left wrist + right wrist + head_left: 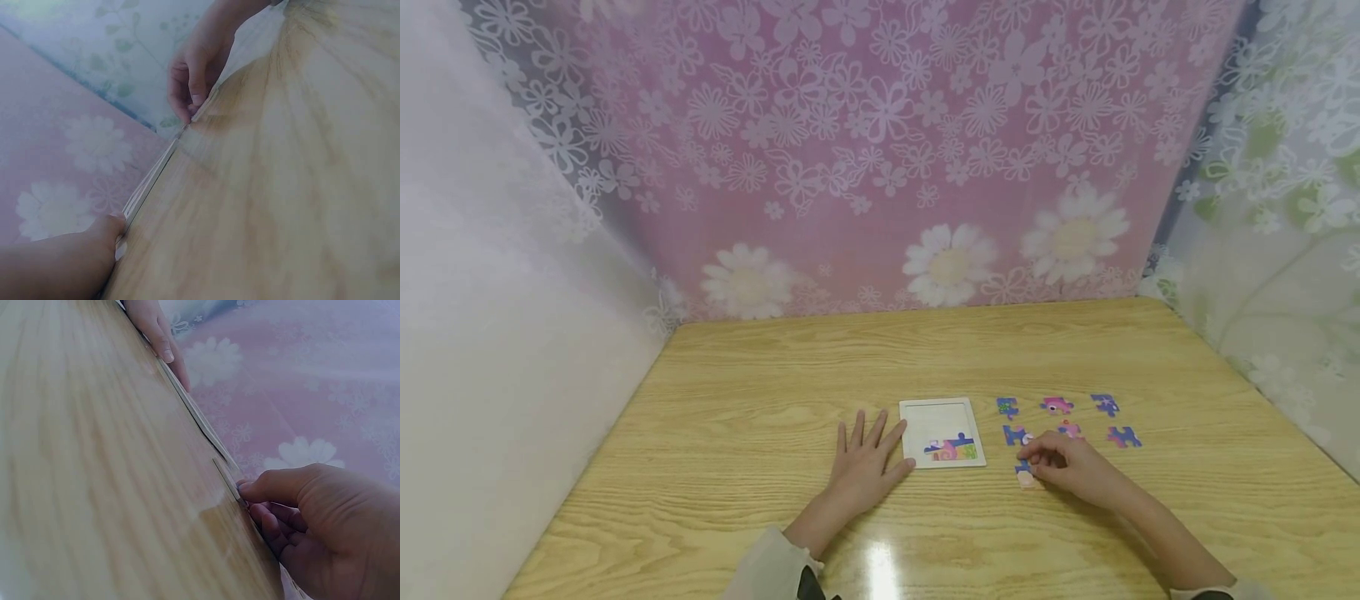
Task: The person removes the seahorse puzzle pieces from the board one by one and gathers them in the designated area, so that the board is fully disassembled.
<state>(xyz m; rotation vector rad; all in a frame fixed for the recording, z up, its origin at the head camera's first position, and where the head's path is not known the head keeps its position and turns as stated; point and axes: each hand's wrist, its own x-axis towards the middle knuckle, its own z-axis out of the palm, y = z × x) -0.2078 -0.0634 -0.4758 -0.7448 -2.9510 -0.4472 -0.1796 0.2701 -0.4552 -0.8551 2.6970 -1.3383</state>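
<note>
In the head view a square white puzzle tray [905, 437] lies on the table, with a few joined pieces [955, 450] along its lower right. My left hand [863, 471] is spread beside the tray, thumb and forefinger touching its left edge. To the right of the tray, my right hand [1071, 468] pinches a blue and pale-pink puzzle piece [1025, 479] by its right side, thumb and finger together. In the right wrist view that puzzle piece [226, 478] shows nearly edge-on, low over the table. The left wrist view shows the tray's edge [150, 181] beside my left thumb.
Several loose pieces lie beyond my right hand: a blue-green one [1007, 407], a pink one [1057, 405], a blue one [1105, 405] and a blue-pink one [1123, 437]. Another blue piece [1013, 434] lies just past my fingertips. A flowered curtain [880, 167] borders the wooden table's [760, 367] back edge.
</note>
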